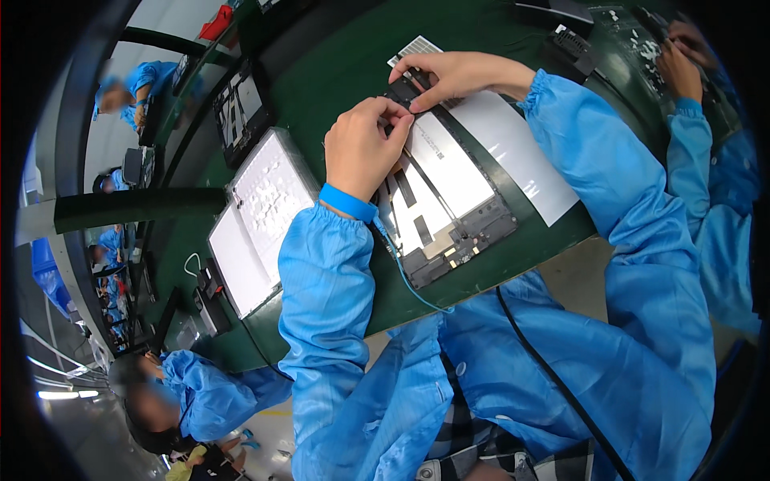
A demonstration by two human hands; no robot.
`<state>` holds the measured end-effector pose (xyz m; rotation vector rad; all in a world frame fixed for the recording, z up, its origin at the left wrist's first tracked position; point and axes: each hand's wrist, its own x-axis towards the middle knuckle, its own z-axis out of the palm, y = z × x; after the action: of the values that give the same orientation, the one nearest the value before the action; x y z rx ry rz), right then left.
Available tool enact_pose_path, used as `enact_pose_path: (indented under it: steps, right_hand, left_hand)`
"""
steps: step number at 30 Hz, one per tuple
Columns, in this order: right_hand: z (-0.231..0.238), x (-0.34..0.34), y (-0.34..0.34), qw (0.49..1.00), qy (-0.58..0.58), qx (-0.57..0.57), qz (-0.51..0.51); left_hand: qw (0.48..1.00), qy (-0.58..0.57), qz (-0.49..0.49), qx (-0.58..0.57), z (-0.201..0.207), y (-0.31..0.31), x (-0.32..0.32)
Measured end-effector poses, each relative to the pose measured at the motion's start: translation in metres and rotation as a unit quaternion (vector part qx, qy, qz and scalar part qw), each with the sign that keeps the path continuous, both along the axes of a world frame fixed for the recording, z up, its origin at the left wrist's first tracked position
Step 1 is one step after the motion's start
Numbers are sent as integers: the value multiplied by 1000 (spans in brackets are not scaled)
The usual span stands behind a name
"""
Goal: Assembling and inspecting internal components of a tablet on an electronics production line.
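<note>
Green bench (337,72): opened tablet (449,192) lengthwise toward person.

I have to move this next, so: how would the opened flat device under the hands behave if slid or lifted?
The opened device looks thin, flat and rigid, so it should slide on the green table, not roll. Its exposed boards and ribbon strips look fragile. The left hand and right hand press on its far end.

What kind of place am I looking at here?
Likely an electronics assembly line: an opened tablet lies on a green work mat, both hands on it, with neighbouring workers in blue smocks at similar stations.
</note>
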<state>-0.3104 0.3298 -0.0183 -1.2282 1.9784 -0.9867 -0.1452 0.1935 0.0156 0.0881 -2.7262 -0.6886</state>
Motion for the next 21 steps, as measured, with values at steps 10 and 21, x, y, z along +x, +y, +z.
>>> enact_pose_path:
  steps: [10, 21]
  right_hand:
    - [6, -5, 6, 984, 130, -121, 20]
    - [-24, 32, 87, 950, 307, -49, -9]
  left_hand:
    - [994, -57, 60, 70, 6, -10, -18]
    - [989, 80, 17, 122, -63, 23, 104]
